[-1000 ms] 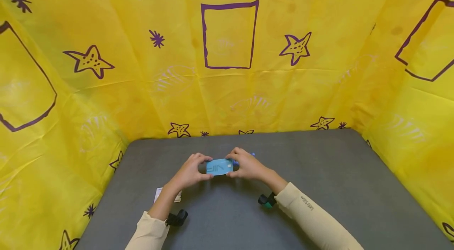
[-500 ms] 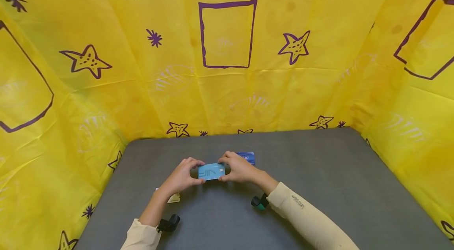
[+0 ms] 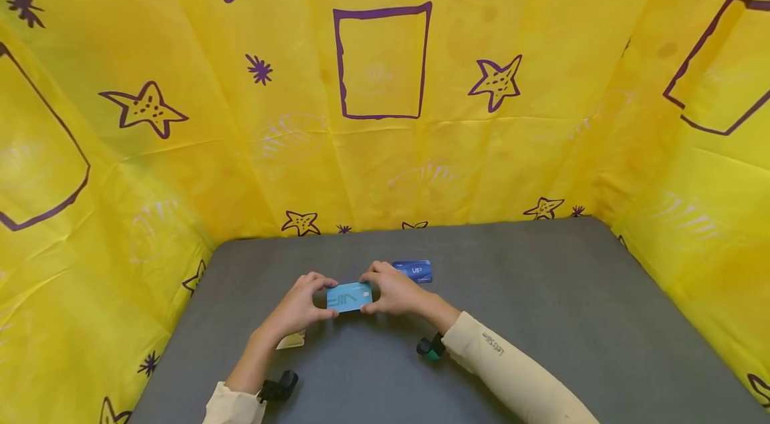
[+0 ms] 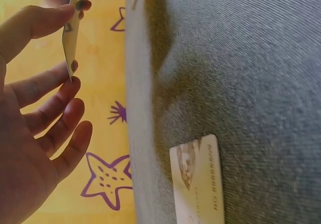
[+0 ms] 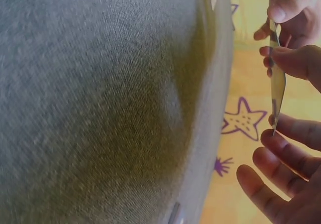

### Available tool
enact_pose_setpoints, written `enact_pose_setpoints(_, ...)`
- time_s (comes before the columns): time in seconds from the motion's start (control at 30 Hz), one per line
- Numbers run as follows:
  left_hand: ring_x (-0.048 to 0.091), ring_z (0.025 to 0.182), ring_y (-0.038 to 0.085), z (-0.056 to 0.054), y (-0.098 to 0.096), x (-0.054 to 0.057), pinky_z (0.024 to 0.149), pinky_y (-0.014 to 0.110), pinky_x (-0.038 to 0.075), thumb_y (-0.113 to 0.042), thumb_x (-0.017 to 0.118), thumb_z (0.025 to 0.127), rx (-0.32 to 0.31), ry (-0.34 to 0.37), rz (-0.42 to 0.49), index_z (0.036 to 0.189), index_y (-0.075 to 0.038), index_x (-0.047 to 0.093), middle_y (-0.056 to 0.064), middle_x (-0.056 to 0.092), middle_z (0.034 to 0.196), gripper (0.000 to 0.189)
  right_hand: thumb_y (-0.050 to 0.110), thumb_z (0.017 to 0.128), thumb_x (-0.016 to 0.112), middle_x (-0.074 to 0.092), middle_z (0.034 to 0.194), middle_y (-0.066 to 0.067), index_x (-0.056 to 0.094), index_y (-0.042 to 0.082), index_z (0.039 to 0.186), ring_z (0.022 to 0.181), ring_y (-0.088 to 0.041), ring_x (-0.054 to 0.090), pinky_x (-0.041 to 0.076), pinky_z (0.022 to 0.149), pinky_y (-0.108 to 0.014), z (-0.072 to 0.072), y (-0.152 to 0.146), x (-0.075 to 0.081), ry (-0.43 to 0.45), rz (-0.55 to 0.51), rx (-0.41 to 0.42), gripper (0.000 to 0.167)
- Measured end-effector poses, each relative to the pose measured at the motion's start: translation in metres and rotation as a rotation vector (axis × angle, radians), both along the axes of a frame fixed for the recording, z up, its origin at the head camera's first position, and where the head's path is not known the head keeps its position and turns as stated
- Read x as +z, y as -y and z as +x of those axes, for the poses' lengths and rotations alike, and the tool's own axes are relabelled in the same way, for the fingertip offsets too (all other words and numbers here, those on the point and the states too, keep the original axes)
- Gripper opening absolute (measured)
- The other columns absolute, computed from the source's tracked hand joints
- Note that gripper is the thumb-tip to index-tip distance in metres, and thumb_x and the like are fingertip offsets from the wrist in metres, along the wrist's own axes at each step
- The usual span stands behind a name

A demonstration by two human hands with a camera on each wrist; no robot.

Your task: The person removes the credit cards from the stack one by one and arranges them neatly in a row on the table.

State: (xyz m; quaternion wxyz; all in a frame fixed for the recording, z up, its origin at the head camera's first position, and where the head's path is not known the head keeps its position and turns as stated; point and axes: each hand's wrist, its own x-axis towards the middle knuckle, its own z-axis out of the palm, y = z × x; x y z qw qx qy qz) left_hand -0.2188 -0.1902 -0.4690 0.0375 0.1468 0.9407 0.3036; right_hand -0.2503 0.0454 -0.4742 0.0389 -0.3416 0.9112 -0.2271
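Observation:
A light blue card (image 3: 349, 297) with a small chip is held up above the grey table by both hands. My left hand (image 3: 303, 304) pinches its left end between thumb and fingers, and my right hand (image 3: 394, 290) pinches the right end the same way. Seen edge-on in the left wrist view, the card (image 4: 72, 38) has the thumb on one face and fingertips at its other edge. In the right wrist view the thumb and fingers likewise grip the card (image 5: 277, 83) at its edges, the remaining fingers spread loosely.
A dark blue card marked VIP (image 3: 415, 271) lies on the grey table (image 3: 511, 317) just beyond my right hand. A pale card (image 3: 291, 340) lies partly hidden under my left forearm. Yellow patterned cloth (image 3: 385, 176) walls the table at the back and sides.
Both hands have moved left and slightly nearer to me with the light blue card between them. More of the dark blue card is uncovered, and less of the pale card shows.

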Motion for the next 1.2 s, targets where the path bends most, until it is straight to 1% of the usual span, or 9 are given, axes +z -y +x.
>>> enact_pose_setpoints(0.2, 0.049, 0.105, 0.023, 0.002, 0.004, -0.004, 0.088, 0.042, 0.044, -0.025, 0.085, 0.073, 0.004, 0.006, -0.024, 0.112, -0.012, 0.067, 0.002, 0.059, 0.107, 0.045, 0.04, 0.081, 0.078, 0.054, 0.108, 0.001, 0.065, 0.012, 0.123, 0.095, -0.01, 0.046, 0.042, 0.08, -0.021, 0.002, 0.006, -0.003, 0.027, 0.031, -0.004, 0.052)
enact_pose_setpoints(0.3, 0.05, 0.103, 0.022, 0.004, 0.006, -0.006, 0.087, 0.043, 0.044, -0.024, 0.086, 0.072, -0.011, 0.001, -0.052, 0.111, -0.012, 0.068, 0.001, 0.059, 0.106, 0.045, 0.041, 0.08, 0.078, 0.054, 0.105, 0.003, 0.065, 0.013, 0.122, 0.094, -0.009, 0.046, 0.041, 0.079, -0.02, 0.004, 0.01, -0.005, 0.019, 0.054, 0.0, 0.052)
enact_pose_setpoints(0.47, 0.05, 0.102, 0.021, 0.007, 0.007, -0.009, 0.088, 0.042, 0.045, -0.023, 0.086, 0.071, -0.021, 0.016, -0.11, 0.11, -0.011, 0.068, -0.001, 0.06, 0.105, 0.045, 0.041, 0.078, 0.079, 0.053, 0.1, 0.005, 0.067, 0.013, 0.119, 0.09, -0.008, 0.045, 0.04, 0.075, -0.018, 0.006, 0.017, -0.011, 0.006, 0.08, 0.004, 0.052)
enact_pose_setpoints(0.63, 0.05, 0.102, 0.023, 0.011, 0.01, -0.009, 0.088, 0.044, 0.045, -0.021, 0.087, 0.069, -0.022, 0.029, -0.128, 0.108, -0.009, 0.068, 0.001, 0.06, 0.104, 0.045, 0.042, 0.077, 0.08, 0.053, 0.1, 0.005, 0.068, 0.013, 0.118, 0.088, -0.007, 0.044, 0.04, 0.073, -0.017, 0.008, 0.023, -0.013, 0.002, 0.094, 0.007, 0.052)
enact_pose_setpoints(0.77, 0.05, 0.101, 0.023, 0.013, 0.013, -0.009, 0.09, 0.044, 0.045, -0.018, 0.087, 0.068, -0.051, 0.032, -0.153, 0.108, -0.008, 0.068, 0.002, 0.061, 0.105, 0.045, 0.043, 0.076, 0.08, 0.053, 0.099, 0.006, 0.068, 0.014, 0.117, 0.086, -0.007, 0.043, 0.039, 0.071, -0.017, 0.01, 0.026, -0.015, 0.0, 0.121, 0.011, 0.051)
enact_pose_setpoints(0.97, 0.049, 0.096, 0.02, 0.015, 0.021, -0.01, 0.085, 0.039, 0.044, -0.015, 0.087, 0.065, -0.125, -0.012, -0.21, 0.106, -0.005, 0.067, 0.004, 0.061, 0.102, 0.047, 0.045, 0.076, 0.08, 0.052, 0.096, 0.006, 0.068, 0.015, 0.117, 0.084, -0.006, 0.043, 0.038, 0.067, -0.017, 0.013, 0.034, -0.021, -0.018, 0.155, 0.032, 0.052)
enact_pose_setpoints(1.2, 0.048, 0.093, 0.019, 0.016, 0.026, -0.012, 0.082, 0.036, 0.044, -0.016, 0.088, 0.063, -0.13, -0.001, -0.232, 0.104, -0.005, 0.068, 0.003, 0.062, 0.099, 0.047, 0.046, 0.076, 0.079, 0.054, 0.095, 0.006, 0.069, 0.016, 0.114, 0.083, -0.006, 0.043, 0.038, 0.067, -0.018, 0.015, 0.043, -0.024, -0.056, 0.198, 0.062, 0.05)
